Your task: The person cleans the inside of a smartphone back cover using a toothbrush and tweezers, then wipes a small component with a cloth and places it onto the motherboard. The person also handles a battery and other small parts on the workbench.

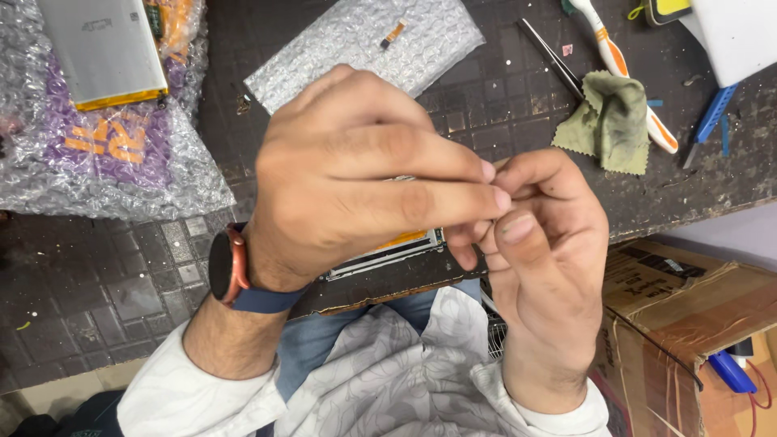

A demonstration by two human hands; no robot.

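My left hand (356, 174) and my right hand (546, 243) meet fingertip to fingertip just above the near edge of a dark gridded work mat (97, 275). Both pinch something very small between them; the fingers hide what it is. Under my left hand lies an opened phone (388, 249), of which only a strip of its frame and an orange part shows. A watch with a dark band (231, 271) sits on my left wrist.
Bubble wrap (360, 44) with a small flex part lies at the back, more bubble wrap with a flat silver battery (101, 48) at the far left. Tweezers (550, 58), a toothbrush (623, 73), a green cloth (611, 121) and a blue tool (712, 117) lie right. A cardboard box (688, 324) stands below right.
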